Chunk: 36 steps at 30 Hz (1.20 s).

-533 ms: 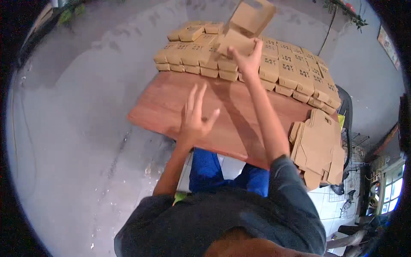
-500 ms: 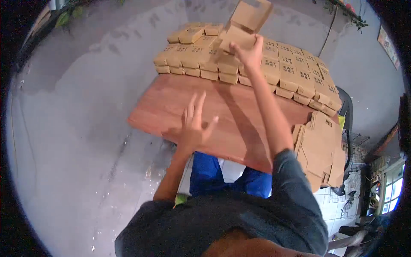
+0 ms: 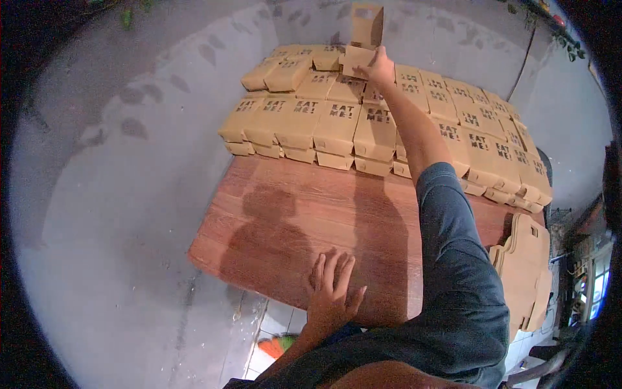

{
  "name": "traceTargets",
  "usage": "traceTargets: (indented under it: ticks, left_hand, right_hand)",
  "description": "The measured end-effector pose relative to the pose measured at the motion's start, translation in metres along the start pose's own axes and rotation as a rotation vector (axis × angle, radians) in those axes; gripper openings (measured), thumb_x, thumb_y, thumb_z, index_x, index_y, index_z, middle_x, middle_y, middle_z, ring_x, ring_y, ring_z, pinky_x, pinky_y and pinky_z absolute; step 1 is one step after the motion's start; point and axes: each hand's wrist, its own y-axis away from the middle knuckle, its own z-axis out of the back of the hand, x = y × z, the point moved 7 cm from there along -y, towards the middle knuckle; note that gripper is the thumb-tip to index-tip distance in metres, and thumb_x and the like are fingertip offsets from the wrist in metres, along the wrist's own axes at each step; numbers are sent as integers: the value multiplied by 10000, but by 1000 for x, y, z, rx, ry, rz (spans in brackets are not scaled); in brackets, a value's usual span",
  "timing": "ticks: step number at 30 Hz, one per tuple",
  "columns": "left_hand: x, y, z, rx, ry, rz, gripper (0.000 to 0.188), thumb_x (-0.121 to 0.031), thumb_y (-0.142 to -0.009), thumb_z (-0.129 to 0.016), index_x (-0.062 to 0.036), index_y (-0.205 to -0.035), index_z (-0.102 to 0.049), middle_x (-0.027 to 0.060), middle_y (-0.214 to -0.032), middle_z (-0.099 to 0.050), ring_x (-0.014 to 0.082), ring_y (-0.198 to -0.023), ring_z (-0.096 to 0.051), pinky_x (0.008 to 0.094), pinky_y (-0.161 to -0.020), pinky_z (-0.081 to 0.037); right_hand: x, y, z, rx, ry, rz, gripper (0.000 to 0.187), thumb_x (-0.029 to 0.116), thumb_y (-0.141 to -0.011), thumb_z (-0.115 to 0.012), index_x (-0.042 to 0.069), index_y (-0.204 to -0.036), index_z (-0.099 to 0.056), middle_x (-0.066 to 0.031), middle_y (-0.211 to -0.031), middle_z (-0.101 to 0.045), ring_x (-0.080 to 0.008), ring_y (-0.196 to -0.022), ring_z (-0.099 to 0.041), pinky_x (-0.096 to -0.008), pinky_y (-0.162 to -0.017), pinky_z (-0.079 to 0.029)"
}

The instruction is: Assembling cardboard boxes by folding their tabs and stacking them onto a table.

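Note:
My right hand (image 3: 380, 67) reaches to the far side of the table and grips a brown cardboard box (image 3: 367, 29) by its near wall. The box's lid stands raised, and it is over the back of the stacked boxes, beside the top layer. My left hand (image 3: 334, 288) lies near the table's front edge with fingers spread, holding nothing. Rows of closed brown cardboard boxes (image 3: 334, 123) with dark print cover the far half of the table, stacked in layers. A further layer of boxes (image 3: 288, 72) sits at the back left.
The reddish wooden table (image 3: 285, 220) stands against a grey wall (image 3: 129, 194). A pile of flat cardboard box blanks (image 3: 523, 272) lies at its right end. An orange and green thing (image 3: 275, 345) is on the tiled floor below the front edge.
My right hand has carried the raised-lid box farther over the stack, toward the back row. My left hand has come down to the table near the front edge. The view has shifted as I lean forward.

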Motion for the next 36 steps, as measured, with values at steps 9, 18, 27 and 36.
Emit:
traceTargets:
  ticks: [9, 18, 27, 36]
  left_hand:
    - [8, 4, -11, 21, -19, -21, 610, -450, -902, -662, -173, -1432, -542, 158, -1539, -395, 402, -1437, -350, 640, -1086, -267]
    - [6, 2, -1, -33, 47, -41, 522, -372, -889, -674, -113, -1338, -611, 163, -1482, -467, 361, -1394, -422, 561, -1123, -300]
    - [16, 6, -1, -111, 145, -25, 483, -217, -864, -701, -75, -1313, -595, 217, -1365, -552, 408, -1343, -467, 584, -1104, -325]
    - [-181, -8, -7, -1, 289, -566, 380, -177, -863, -735, -87, -1226, -667, 159, -1430, -540, 382, -1355, -488, 508, -1089, -445]
  right_hand:
    - [-20, -16, -38, 251, 269, -36, 700, 382, -721, -861, 86, -1269, -543, -208, -1162, -697, -408, -1094, -662, -489, -920, -542]
    - [-28, -16, -6, 183, 283, 61, 747, 363, -710, -846, 96, -1334, -534, -185, -1286, -651, -381, -1185, -627, -467, -1012, -498]
    - [89, 227, 320, 737, 396, 572, 610, 292, -819, -781, 67, -1347, -572, -221, -1402, -551, -390, -1310, -495, -473, -1108, -382]
    - [-38, 490, 561, 904, 713, -301, 1120, 288, -576, -953, 182, -1536, -387, -211, -1576, -367, -399, -1422, -407, -469, -1177, -362]
